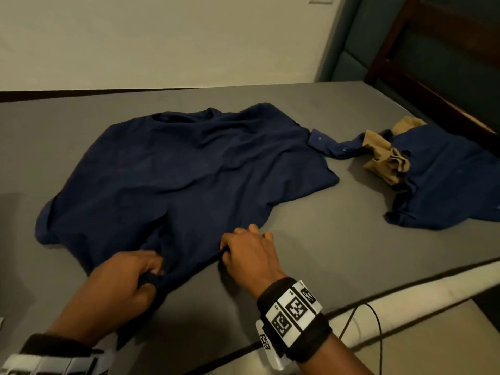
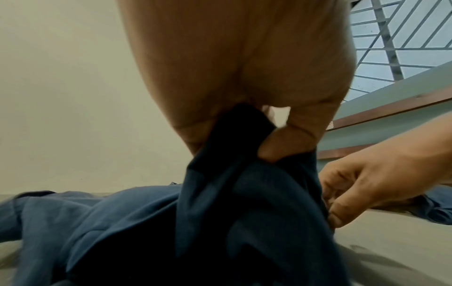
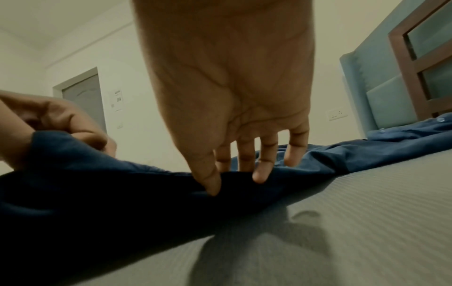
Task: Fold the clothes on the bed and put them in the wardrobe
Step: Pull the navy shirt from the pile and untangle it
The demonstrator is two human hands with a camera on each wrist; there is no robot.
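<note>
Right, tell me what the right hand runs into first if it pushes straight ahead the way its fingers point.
Probably more of the spread navy shirt whose hem the right hand pinches. Its fingers point across that cloth toward the wall; depth is unclear.

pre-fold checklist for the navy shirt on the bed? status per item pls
1. Left hand grips the hem of the navy shirt: ok, fingers curled round bunched cloth in the left wrist view.
2. Right hand holds the hem: ok, thumb and fingers pinch the edge.
3. Shirt lies flat: not ok, creased across the body, left side rolled under.
4. Right sleeve cuff free: cannot tell, it runs to the tan garment and may touch it.
5. Second navy garment clear of the shirt: ok, bare bed between them.
6. Wardrobe reachable: cannot tell, not in view.
</note>
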